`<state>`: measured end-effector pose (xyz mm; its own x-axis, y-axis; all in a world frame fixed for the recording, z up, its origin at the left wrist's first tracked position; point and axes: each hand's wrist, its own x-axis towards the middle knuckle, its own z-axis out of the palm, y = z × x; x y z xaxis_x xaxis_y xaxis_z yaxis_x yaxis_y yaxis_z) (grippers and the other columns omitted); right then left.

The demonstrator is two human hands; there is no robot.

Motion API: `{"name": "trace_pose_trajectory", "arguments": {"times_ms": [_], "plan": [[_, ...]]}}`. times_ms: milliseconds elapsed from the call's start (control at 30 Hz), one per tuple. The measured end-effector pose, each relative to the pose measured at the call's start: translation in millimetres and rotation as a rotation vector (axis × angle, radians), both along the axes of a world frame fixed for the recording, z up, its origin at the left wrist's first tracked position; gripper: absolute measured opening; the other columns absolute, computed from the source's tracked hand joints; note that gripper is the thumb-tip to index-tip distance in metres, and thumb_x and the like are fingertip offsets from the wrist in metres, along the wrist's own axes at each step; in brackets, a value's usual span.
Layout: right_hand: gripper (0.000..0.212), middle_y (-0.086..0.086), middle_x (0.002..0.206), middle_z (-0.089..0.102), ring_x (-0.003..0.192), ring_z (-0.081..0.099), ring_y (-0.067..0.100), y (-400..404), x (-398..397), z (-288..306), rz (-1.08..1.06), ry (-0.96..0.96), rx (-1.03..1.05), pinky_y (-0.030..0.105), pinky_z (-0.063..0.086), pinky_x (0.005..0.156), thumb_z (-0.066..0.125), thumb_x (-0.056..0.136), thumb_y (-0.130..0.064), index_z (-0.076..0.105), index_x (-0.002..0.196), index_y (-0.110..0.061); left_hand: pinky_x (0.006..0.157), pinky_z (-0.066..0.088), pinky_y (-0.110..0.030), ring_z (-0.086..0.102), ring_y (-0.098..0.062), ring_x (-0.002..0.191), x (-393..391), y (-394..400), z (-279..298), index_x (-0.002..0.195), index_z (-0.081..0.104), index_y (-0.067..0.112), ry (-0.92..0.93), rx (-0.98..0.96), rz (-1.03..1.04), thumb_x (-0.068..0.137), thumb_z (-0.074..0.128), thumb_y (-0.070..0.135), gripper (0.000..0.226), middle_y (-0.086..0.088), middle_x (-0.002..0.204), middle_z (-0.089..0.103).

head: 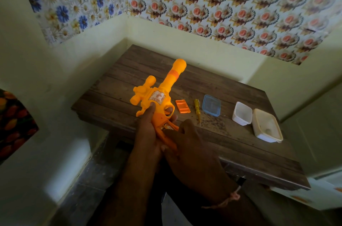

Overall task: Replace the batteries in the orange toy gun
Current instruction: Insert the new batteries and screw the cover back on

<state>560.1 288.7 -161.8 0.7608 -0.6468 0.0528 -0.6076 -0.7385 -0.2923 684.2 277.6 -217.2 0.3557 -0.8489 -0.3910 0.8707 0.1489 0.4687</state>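
While the orange toy gun (160, 94) is lifted above the near left part of the wooden table (129, 70), its barrel points away from the person toward the wall corner, and its scope sits on the left side. The left hand (148, 133) is wrapped around the gun just behind the trigger guard, thumb pressed flat against the body under a pale sticker, with a fingertip showing through the guard on the other side. The right hand (190, 149) meets the grip from the right; its fingers curl in against the open battery compartment in the handle, where something pale shows in the slot. Whether those fingers pinch a battery or only press on the grip cannot be told, since the back of the hand hides the fingertips. A thread bracelet (231, 199) circles the right wrist.

On the table, just right of the gun, lies a small orange battery cover (182, 106), apart from the toy. Beside it lies a yellow-handled screwdriver (197, 110), tip toward the person. Next comes a clear lid with a blue rim (211, 105), then a small white open container (242, 113), and touching that, a larger cream-coloured container (267, 127) near the right edge. Floral patterned wallpaper (222, 3) covers the upper walls.
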Motion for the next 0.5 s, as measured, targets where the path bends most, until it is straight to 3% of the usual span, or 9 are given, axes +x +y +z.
{"name": "trace_pose_trajectory", "arguments": {"times_ms": [100,167,200,267,300,400,500], "plan": [[0.043,-0.014,0.115,0.036,0.084,0.049,-0.003,-1.1,-1.6,7.7,-0.091,-0.137,0.196,0.013,0.047,0.067,0.058,0.090,-0.033,0.043,0.129,-0.042,0.067,0.054,-0.037,0.067,-0.023,0.069,1.2,0.9,1.8,0.115,0.061,0.009,0.035,-0.026,0.019,0.094,0.051,0.046,0.044,-0.011,0.088,0.069],[0.034,-0.014,0.107,0.047,0.076,0.056,-0.009,-5.4,-3.7,13.5,-0.210,-0.345,0.423,0.007,0.046,0.056,0.059,0.088,-0.011,0.055,0.114,-0.033,0.075,0.053,-0.044,0.067,-0.029,0.077,1.9,0.7,0.9,0.126,0.058,0.008,0.036,-0.040,0.035,0.090,0.055,0.045,0.052,-0.014,0.094,0.069],[0.033,-0.012,0.101,0.055,0.075,0.059,-0.006,-8.1,-3.9,17.5,-0.260,-0.434,0.518,0.009,0.048,0.059,0.056,0.088,-0.003,0.060,0.105,-0.031,0.084,0.051,-0.050,0.066,-0.033,0.088,2.7,0.0,-1.9,0.129,0.057,0.008,0.034,-0.041,0.050,0.090,0.055,0.045,0.053,-0.015,0.098,0.070],[0.037,-0.002,0.089,0.066,0.070,0.064,0.007,-12.5,-5.9,22.5,-0.331,-0.612,0.768,0.026,0.057,0.068,0.048,0.090,0.002,0.066,0.092,-0.030,0.095,0.046,-0.056,0.063,-0.036,0.100,4.4,-0.9,-6.5,0.131,0.056,0.011,0.023,-0.028,0.075,0.093,0.055,0.045,0.052,-0.015,0.104,0.071],[0.039,0.002,0.084,0.067,0.069,0.065,0.015,-13.4,-6.5,24.7,-0.353,-0.687,0.892,0.034,0.056,0.068,0.046,0.092,0.003,0.068,0.088,-0.030,0.094,0.047,-0.055,0.064,-0.034,0.099,5.2,0.0,-7.2,0.131,0.056,0.012,0.017,-0.014,0.080,0.092,0.055,0.046,0.051,-0.015,0.106,0.071],[0.039,0.003,0.079,0.069,0.071,0.065,0.021,-16.6,-11.2,25.6,-0.338,-0.803,1.037,0.039,0.056,0.070,0.045,0.094,0.005,0.069,0.092,-0.027,0.075,0.053,-0.045,0.066,-0.033,0.097,3.9,0.7,-6.7,0.133,0.055,0.013,0.003,0.027,0.074,0.084,0.061,0.050,0.062,-0.019,0.118,0.068],[0.039,-0.005,0.076,0.069,0.076,0.067,0.022,-17.1,-12.1,23.0,-0.299,-0.860,1.054,0.044,0.056,0.076,0.044,0.094,0.006,0.063,0.111,-0.024,0.075,0.050,-0.042,0.068,-0.028,0.087,4.7,1.6,-4.1,0.129,0.056,0.013,-0.021,0.000,0.079,0.093,0.053,0.046,0.049,-0.013,0.103,0.071]]}}
